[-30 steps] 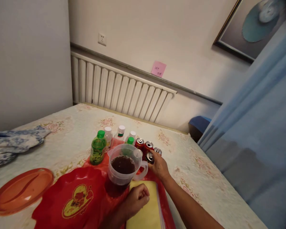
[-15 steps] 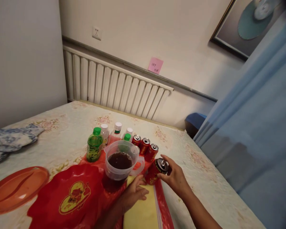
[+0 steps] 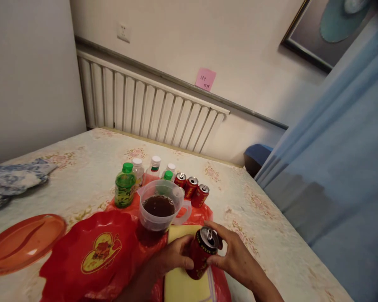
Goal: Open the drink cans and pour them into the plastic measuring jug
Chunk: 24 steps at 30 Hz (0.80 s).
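Observation:
Between both hands is a red drink can (image 3: 200, 256), slightly tilted, its silver top and pull tab facing up, over a folded yellow cloth (image 3: 184, 285). My right hand (image 3: 234, 251) wraps the can's right side, thumb in front. On its left side, my left hand (image 3: 173, 253) presses thumb and fingers against it; some fingers are hidden behind the can. Just beyond the left hand stands a clear plastic jug (image 3: 159, 220) of dark brown liquid, its handle turned toward the cans. Several red cans (image 3: 200, 196) stand in a row behind.
Green-capped and white-capped bottles, including a green bottle (image 3: 125, 188), stand behind the jug. A scalloped red tray (image 3: 66, 256) and an orange oval plate (image 3: 25, 243) lie left. Blue-and-white fabric (image 3: 17, 182) lies at the far left. A blue curtain (image 3: 330, 163) hangs right.
The can has come nearer to me over the yellow cloth, carried by my right hand. My left hand, earlier apart from it with loose fingers, now grips its left side.

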Available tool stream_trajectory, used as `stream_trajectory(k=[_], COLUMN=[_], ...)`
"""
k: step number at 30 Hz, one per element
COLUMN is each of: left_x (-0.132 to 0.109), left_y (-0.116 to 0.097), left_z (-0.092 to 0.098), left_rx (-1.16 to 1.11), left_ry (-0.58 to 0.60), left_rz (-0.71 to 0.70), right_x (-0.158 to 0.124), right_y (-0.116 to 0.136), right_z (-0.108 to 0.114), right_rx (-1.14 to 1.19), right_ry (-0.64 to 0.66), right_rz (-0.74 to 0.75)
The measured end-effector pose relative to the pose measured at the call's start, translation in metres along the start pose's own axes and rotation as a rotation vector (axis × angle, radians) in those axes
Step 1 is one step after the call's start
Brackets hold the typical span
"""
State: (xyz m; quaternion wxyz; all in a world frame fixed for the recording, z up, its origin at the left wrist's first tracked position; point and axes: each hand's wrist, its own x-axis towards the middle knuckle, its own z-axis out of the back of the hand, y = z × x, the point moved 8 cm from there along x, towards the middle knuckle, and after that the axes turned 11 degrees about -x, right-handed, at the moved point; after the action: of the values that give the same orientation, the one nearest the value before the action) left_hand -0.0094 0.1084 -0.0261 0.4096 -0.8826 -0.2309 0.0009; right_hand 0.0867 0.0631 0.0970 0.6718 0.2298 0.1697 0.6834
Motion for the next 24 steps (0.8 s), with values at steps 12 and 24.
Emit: stream_trajectory(k=[12,24], left_x=[0.001,0.001], left_y=[-0.003,0.012], left_z=[0.009,0.023], left_rx=[0.124,0.192], left_ry=[-0.041,-0.115], left_rz=[-0.059,0.012], right_x=[-0.01,-0.022], right_y=[0.003,-0.001], right_z=[-0.009,-0.014], right_rx=[-0.03,-0.096], right_ry=[-0.181,-0.236], right_rz=[0.115,0.172])
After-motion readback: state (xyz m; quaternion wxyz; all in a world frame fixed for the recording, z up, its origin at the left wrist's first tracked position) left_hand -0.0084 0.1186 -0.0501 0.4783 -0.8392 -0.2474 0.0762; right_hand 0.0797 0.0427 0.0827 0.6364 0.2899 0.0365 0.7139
